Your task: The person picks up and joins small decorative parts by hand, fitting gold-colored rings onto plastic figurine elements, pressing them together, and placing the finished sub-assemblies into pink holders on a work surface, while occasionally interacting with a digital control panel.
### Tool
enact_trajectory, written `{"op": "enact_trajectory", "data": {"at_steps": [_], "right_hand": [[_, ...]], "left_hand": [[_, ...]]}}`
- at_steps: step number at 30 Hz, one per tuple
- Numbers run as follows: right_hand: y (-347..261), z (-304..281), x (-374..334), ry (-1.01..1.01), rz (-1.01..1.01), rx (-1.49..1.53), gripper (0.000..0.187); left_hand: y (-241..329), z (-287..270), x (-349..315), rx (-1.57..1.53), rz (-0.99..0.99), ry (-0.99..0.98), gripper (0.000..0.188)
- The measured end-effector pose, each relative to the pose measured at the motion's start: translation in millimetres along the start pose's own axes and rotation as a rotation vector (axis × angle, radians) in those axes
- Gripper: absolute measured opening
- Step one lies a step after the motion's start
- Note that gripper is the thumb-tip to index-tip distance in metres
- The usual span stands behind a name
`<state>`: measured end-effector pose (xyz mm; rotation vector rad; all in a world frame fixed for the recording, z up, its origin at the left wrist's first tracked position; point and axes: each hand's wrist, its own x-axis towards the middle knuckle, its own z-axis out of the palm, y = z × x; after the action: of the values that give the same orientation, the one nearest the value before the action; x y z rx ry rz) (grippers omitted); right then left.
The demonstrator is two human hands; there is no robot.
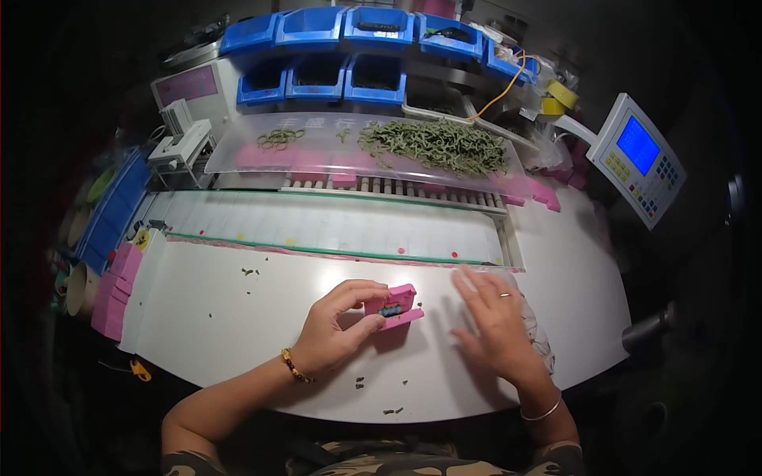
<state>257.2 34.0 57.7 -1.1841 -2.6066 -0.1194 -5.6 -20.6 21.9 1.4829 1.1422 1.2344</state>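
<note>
My left hand [337,325] is closed round a small pink hinged box [403,299] above the white table, fingers on its far side and thumb on the near side. The box stands partly open, and small blue-green pieces [390,310] show inside it. To the right of it, my right hand [496,325] hovers over the table with its fingers stretched out and slightly blurred; nothing is visible in it. Beneath and beside that hand lies a crumpled clear plastic bag [536,325]. A few small dark green bits [359,383] are scattered near the front edge.
Beyond the white table [238,317] runs a pale conveyor belt [333,222]. A translucent tray [317,163] behind it bears a heap of green pieces [436,145]. Blue bins [309,28] line the back. Pink blocks [117,293] stack at left; a control panel [639,159] stands at right.
</note>
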Motion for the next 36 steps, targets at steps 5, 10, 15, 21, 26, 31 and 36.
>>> {"op": "enact_trajectory", "data": {"at_steps": [5, 10, 15, 21, 26, 31, 36], "right_hand": [[-23, 26, 29, 0.016, -0.171, 0.721, 0.061], [-25, 30, 38, -0.037, -0.016, 0.841, 0.029], [-29, 40, 33, 0.05, -0.034, 0.848, 0.027], [-41, 49, 26, 0.071, 0.068, 0.815, 0.032], [-39, 51, 29, 0.029, 0.05, 0.839, 0.032], [-37, 40, 32, -0.056, 0.08, 0.869, 0.031], [-36, 39, 35, -0.103, 0.094, 0.872, 0.031]], "left_hand": [[-8, -4, -2, 0.067, 0.048, 0.005, 0.034], [-4, 3, -8, -0.024, -0.038, 0.078, 0.034], [-8, 3, -5, 0.12, 0.098, 0.171, 0.03], [-7, 2, -3, 0.182, 0.151, 0.171, 0.028], [-7, -3, 1, 0.169, 0.152, 0.136, 0.027], [-4, -21, 9, 0.257, 0.186, -0.081, 0.024], [5, -25, 13, 0.407, 0.234, -0.161, 0.023]]}}
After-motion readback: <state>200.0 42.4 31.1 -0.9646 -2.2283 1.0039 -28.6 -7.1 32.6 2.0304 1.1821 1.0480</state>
